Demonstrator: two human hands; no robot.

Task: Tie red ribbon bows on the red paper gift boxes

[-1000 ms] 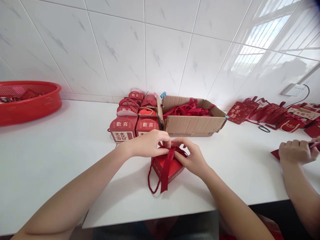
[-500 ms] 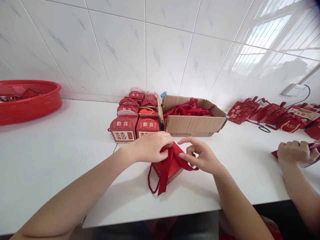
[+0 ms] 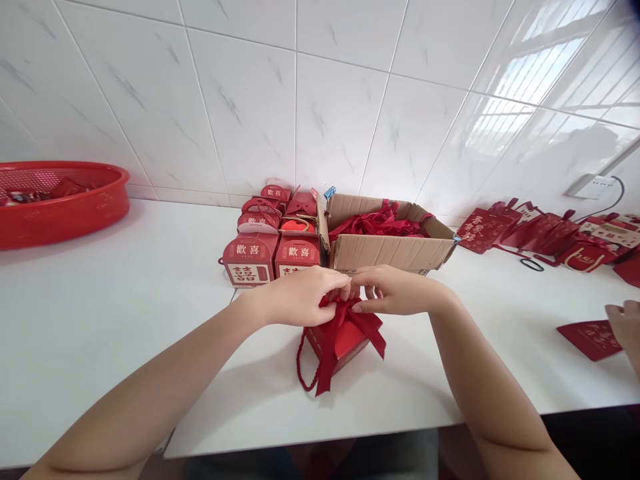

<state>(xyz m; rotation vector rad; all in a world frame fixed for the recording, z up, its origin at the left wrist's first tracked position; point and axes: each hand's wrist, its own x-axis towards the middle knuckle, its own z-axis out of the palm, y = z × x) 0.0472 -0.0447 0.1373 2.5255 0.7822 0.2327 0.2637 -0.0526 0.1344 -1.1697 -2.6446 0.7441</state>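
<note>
A small red gift box [image 3: 349, 341] stands on the white table just in front of me, with a twisted red cord handle [image 3: 301, 370] hanging at its left side. Dark red ribbon [image 3: 327, 357] forms a bow on its top, one tail falling down the front and the other to the right. My left hand [image 3: 306, 293] pinches the ribbon at the left of the knot. From the other side, my right hand [image 3: 397, 290] has its thumb and fingers closed on the ribbon by the knot. The fingers partly hide the knot.
Behind the box stand a cardboard box [image 3: 390, 253] full of red ribbons and several red boxes [image 3: 249, 250]. A red plastic basket [image 3: 65, 217] is far left. At right are red gift bags [image 3: 483, 230] and a co-worker's hand [image 3: 627, 327] at a red packet [image 3: 590, 339].
My right hand has moved left from beside the box and closed on the ribbon near the knot. The right tail now hangs lower. The co-worker's hand has shifted right.
</note>
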